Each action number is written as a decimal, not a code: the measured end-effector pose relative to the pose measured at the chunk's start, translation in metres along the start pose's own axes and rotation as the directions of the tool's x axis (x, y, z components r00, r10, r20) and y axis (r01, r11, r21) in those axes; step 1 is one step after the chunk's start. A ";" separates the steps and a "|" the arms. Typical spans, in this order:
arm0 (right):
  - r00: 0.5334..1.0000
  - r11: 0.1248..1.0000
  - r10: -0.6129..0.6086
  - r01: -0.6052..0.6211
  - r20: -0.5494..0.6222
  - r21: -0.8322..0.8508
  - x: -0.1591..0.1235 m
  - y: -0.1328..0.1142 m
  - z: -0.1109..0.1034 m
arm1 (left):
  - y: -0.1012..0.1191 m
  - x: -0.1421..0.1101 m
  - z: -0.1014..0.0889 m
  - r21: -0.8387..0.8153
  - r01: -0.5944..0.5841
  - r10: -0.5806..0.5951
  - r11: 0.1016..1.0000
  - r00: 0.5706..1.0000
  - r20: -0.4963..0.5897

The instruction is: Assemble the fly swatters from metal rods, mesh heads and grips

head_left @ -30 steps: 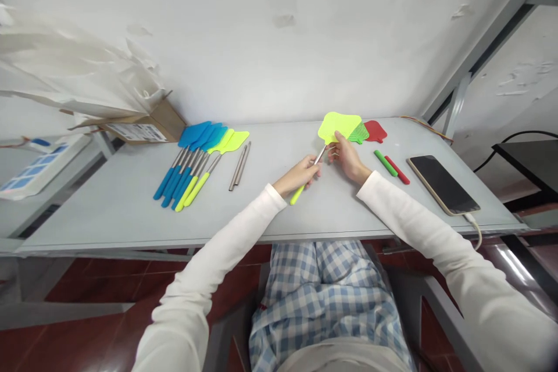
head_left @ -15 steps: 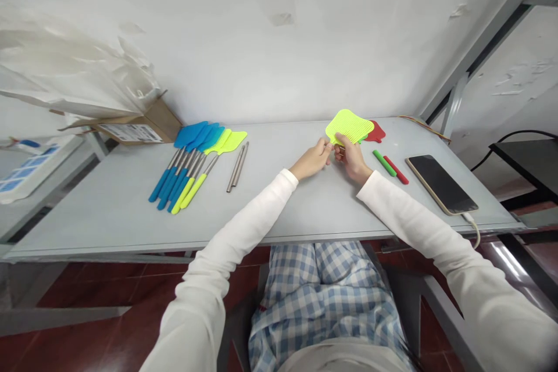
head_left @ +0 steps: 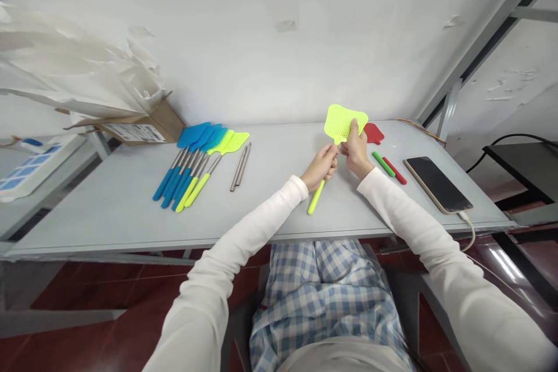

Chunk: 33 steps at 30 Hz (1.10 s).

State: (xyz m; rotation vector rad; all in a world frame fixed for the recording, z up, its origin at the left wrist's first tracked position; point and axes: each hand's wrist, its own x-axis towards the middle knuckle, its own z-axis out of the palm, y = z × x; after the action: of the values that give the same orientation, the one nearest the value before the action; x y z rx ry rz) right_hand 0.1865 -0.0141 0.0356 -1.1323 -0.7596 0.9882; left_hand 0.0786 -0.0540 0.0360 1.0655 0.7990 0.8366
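Grey table (head_left: 131,209) up against a white wall (head_left: 244,58) w/ bits of old tape on it, dark red tile floor (head_left: 108,288) below. 1 phone (head_left: 438,184), plugged in, toward the table's right end. Lime swatter (head_left: 341,121), 1 pc, is left of the phone & in both hands: L hand (head_left: 322,167) gripping the shaft just under the head, R hand (head_left: 356,148) pinching the head's lower edge.

Other stuff, all left of phone: 1 green handle (head_left: 383,164) + 1 red handle (head_left: 394,170) near it, 1 red swatter head (head_left: 374,133) a bit further back, 2 metal rods (head_left: 244,164) well apart from it, then 2 yellow swatters (head_left: 235,142) fanned w/ blue swatters (head_left: 189,135) (min 3, they overlap so can't tell exact #). Farthest from phone: 1 cardboard box (head_left: 168,119).
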 end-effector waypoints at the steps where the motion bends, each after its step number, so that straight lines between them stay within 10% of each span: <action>1: 1.000 1.000 0.003 -0.003 -0.003 0.009 0.001 -0.002 0.003 | 0.001 -0.002 0.002 -0.027 -0.002 0.001 1.000 1.000 -0.014; 18: 0.985 0.985 0.167 -0.164 -0.045 0.054 0.045 -0.034 0.054 | 0.036 -0.043 0.014 -0.274 0.057 -0.096 0.960 0.987 -0.131; 33: 0.939 0.964 0.267 -0.257 -0.217 0.074 0.087 -0.020 0.050 | 0.018 -0.059 0.006 -0.243 0.164 -0.198 0.956 0.972 -0.124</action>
State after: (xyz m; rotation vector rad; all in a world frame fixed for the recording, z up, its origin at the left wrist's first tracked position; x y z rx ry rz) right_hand 0.1805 0.0824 0.0690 -1.3035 -0.4081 1.0697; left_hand 0.0535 -0.1042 0.0633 0.7180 0.8852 0.8353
